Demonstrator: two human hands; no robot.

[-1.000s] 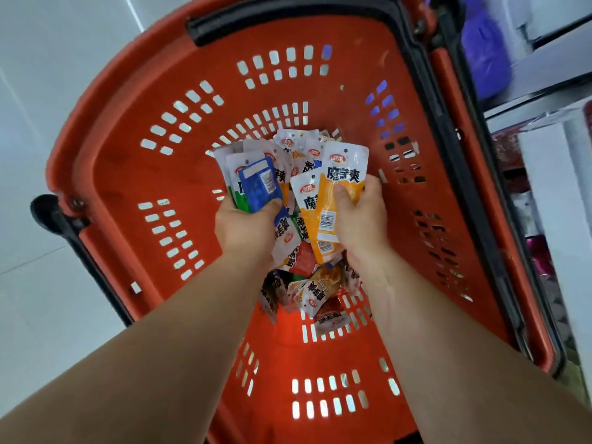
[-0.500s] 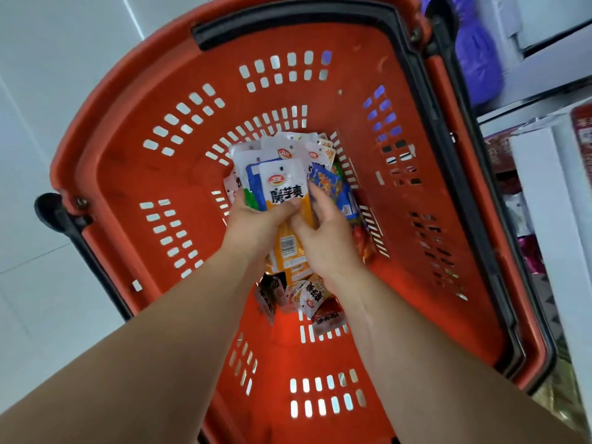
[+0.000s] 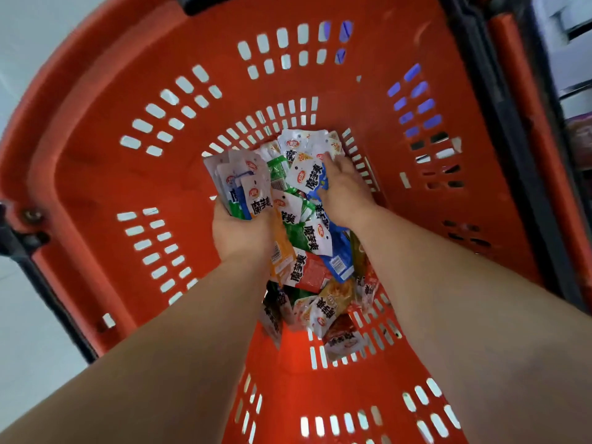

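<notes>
- The left hand (image 3: 241,233), at the centre of the frame, has its fingers curled round a bundle of packets (image 3: 245,187) and clamps them at their lower ends.
- The bundle fans upward and to the left from the fist. White tops with red logos face the camera, and blue and green edges show between them.
- The right hand (image 3: 346,190), just right of centre, lies palm down on the heap of loose packets (image 3: 309,248), fingers fairly straight and pointing to the upper left.
- A white-and-blue packet (image 3: 308,176) sits against the thumb side of that hand. The blur hides whether the thumb pinches it or only touches it.
- The heap fills the bottom of the red basket (image 3: 105,187), running from above centre down between both forearms. It holds white, green, blue, orange and red wrappers lying at all angles.
- The two hands are close together, with the heap between them.
- A black handle (image 3: 198,4) crosses the basket's top rim.
- Pale floor (image 3: 28,331) shows at the left edge, and a shelf (image 3: 573,100) at the far right.
</notes>
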